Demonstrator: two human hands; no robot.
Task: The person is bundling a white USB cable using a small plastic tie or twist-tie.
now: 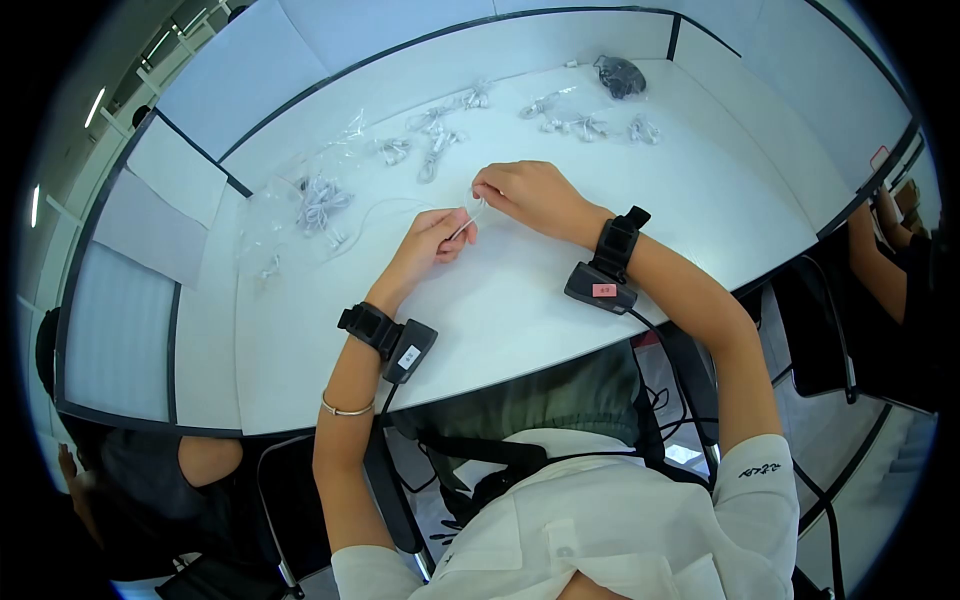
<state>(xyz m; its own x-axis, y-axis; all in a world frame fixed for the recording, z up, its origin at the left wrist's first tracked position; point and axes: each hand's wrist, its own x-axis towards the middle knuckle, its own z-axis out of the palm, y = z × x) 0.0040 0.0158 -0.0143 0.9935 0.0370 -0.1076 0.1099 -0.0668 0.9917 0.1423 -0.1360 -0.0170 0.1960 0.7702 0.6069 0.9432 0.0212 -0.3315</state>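
Over the middle of the white table point(520, 290), my left hand point(440, 238) is closed around a thin white cable point(464, 229). My right hand point(535, 195) pinches the same cable slightly higher and to the right, where it makes a small loop between the hands. From my left hand a strand of cable trails left over the tabletop toward a heap of white cables point(322, 203) by a clear plastic bag. Whatever end or plug lies inside my fingers is hidden.
Several bundled white cables point(437, 150) lie beyond my hands, with more bundles point(588, 126) to the right. A dark bundled object point(620, 77) sits at the back. Low partitions point(480, 50) border the table. Other people sit at both sides.
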